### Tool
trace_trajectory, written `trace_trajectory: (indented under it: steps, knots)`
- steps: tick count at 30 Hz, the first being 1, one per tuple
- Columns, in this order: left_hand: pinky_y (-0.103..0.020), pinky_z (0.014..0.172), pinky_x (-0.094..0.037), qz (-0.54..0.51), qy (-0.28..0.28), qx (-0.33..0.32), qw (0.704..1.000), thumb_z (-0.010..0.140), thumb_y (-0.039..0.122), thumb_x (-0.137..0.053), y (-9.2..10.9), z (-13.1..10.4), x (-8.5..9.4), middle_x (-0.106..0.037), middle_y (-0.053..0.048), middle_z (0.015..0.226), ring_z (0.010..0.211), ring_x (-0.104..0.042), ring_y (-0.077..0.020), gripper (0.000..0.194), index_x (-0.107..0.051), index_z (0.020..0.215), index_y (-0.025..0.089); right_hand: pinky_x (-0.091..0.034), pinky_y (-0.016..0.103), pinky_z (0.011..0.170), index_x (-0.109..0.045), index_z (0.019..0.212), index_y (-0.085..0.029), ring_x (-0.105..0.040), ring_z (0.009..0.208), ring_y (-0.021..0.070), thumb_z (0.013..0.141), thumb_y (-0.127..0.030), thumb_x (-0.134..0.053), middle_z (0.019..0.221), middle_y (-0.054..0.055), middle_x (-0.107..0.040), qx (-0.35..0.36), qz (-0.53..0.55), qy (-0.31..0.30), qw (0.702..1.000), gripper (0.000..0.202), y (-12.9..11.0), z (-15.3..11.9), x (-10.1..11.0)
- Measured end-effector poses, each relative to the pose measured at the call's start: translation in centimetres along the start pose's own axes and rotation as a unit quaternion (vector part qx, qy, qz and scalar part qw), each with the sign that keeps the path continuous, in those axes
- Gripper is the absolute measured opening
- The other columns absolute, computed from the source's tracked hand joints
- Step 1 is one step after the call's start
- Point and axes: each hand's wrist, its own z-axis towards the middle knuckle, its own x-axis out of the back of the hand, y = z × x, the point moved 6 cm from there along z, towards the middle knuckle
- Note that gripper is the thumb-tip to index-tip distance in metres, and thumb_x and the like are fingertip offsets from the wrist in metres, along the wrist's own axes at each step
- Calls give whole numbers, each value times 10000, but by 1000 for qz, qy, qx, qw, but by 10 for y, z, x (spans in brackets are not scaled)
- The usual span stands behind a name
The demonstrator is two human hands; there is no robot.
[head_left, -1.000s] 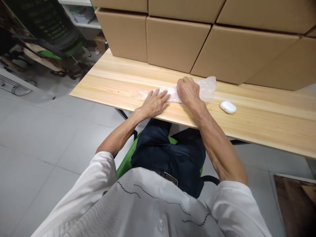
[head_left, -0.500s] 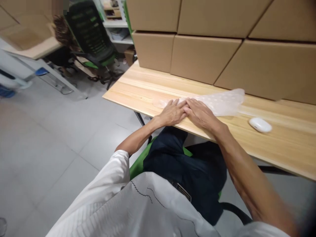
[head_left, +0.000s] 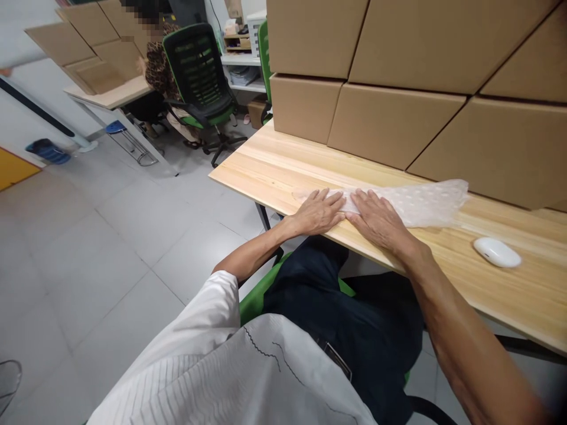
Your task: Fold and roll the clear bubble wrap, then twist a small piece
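Observation:
A strip of clear bubble wrap [head_left: 429, 200] lies along the wooden table [head_left: 261, 159], its wider end to the right. My left hand [head_left: 319, 211] rests flat on its left part, fingers spread. Beside it my right hand [head_left: 376, 219] presses flat on the wrap, fingers apart and pointing away from me. The thumbs nearly meet near the table's front edge. Part of the wrap is hidden under both hands. To the right of the wrap sits a white oval case [head_left: 497, 252], touched by neither hand.
Stacked cardboard boxes [head_left: 372, 124] form a wall along the table's back. At the far left, a seated person [head_left: 162, 68] is by another table [head_left: 106, 97], with a black and green chair [head_left: 199, 77] close by. A blue basket [head_left: 48, 151] stands on the floor.
The view has shifted, so the table and boxes appear lower and further right. My hands, which overlapped at the fingers, have moved slightly apart on the wrap.

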Motion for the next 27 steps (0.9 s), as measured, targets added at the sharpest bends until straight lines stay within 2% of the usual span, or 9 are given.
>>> trace_trajectory:
  steps: [4, 11, 17, 19, 22, 24, 27]
  knots:
    - [-696, 1445, -402, -5, -6, -3, 1000, 1247, 439, -402, -3, -5, 1, -492, -172, 1923, 1796, -454, -461, 628, -563, 1796, 178, -322, 711, 1490, -435, 1887, -114, -341, 1852, 443, 1169, -585, -364, 1941, 224, -414, 6, 6, -1, 1000, 861, 3, -1, 1]
    - [-659, 1486, -350, -45, 7, -4, 999, 1230, 403, -442, -10, -9, 2, -520, -178, 1903, 1810, -449, -413, 607, -602, 1760, 153, -297, 642, 1510, -412, 1878, -72, -334, 1860, 402, 1178, -533, -419, 1953, 240, -386, -2, 30, -12, 999, 838, 1, -8, 11]
    - [-636, 1487, -346, -67, 29, -2, 997, 1215, 389, -473, -18, -20, 13, -624, -187, 1822, 1757, -526, -387, 570, -655, 1697, 147, -264, 639, 1515, -359, 1880, 0, -296, 1872, 415, 1207, -470, -418, 1971, 275, -321, -46, 31, -22, 998, 823, -23, -15, 10]
    - [-647, 1492, -326, -62, 43, 0, 997, 1208, 387, -475, -20, -24, 16, -658, -206, 1783, 1738, -545, -394, 572, -654, 1687, 129, -285, 670, 1499, -374, 1866, 17, -317, 1861, 439, 1208, -443, -434, 1963, 299, -318, -51, 29, -9, 998, 805, -35, -17, 7]
    - [-666, 1501, -296, -54, 67, -9, 996, 1187, 347, -479, -17, -25, 17, -646, -227, 1785, 1770, -498, -399, 600, -611, 1727, 120, -323, 716, 1469, -428, 1842, 1, -361, 1839, 469, 1203, -431, -473, 1944, 318, -349, -51, 34, 17, 998, 772, -54, -18, 5]
    - [-634, 1482, -344, -54, 73, -32, 995, 1167, 296, -474, -12, -24, 15, -662, -220, 1766, 1733, -542, -379, 593, -623, 1720, 143, -349, 715, 1456, -458, 1821, 10, -396, 1820, 480, 1207, -424, -476, 1928, 332, -378, -48, 35, 29, 998, 752, -63, -20, 5]
    - [-553, 1336, -525, -58, 69, -59, 994, 1151, 248, -461, -6, -21, 10, -741, -212, 1648, 1524, -702, -355, 525, -732, 1593, 164, -392, 655, 1445, -498, 1783, 35, -450, 1790, 473, 1209, -377, -476, 1900, 341, -437, -37, 25, 35, 998, 707, -68, -26, 8]
